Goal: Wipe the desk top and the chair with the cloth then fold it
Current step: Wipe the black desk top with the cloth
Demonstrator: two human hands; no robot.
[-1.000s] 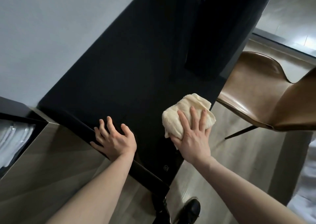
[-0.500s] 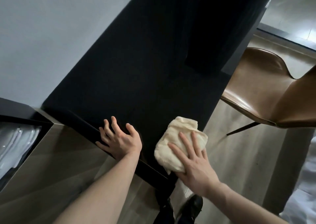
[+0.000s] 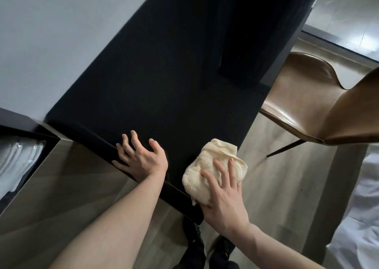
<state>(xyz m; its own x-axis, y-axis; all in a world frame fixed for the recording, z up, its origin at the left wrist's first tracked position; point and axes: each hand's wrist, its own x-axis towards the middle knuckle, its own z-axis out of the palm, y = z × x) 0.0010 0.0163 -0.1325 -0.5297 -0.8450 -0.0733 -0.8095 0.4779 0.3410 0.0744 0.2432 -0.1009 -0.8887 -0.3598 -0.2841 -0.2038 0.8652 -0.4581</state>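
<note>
The right hand (image 3: 222, 199) lies flat w/ straight fingers on the cloth (image 3: 213, 173), pressing it on the desk (image 3: 164, 88) near the front corner, probably for wiping. The left hand (image 3: 141, 160) rests spread at the edge, likely as support. The chair (image 3: 320, 108) waits beside the desk.

Chair (image 3: 320, 108) back cut off at right edge; cloth (image 3: 213, 166) partly hidden under right hand (image 3: 223, 199).

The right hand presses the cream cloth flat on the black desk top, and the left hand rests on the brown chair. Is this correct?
Not quite. The head view shows the left hand resting on the near edge of the black desk top, not on the brown chair, which stands untouched to the right. The rest holds: the right hand presses the cream cloth on the desk top.
</note>
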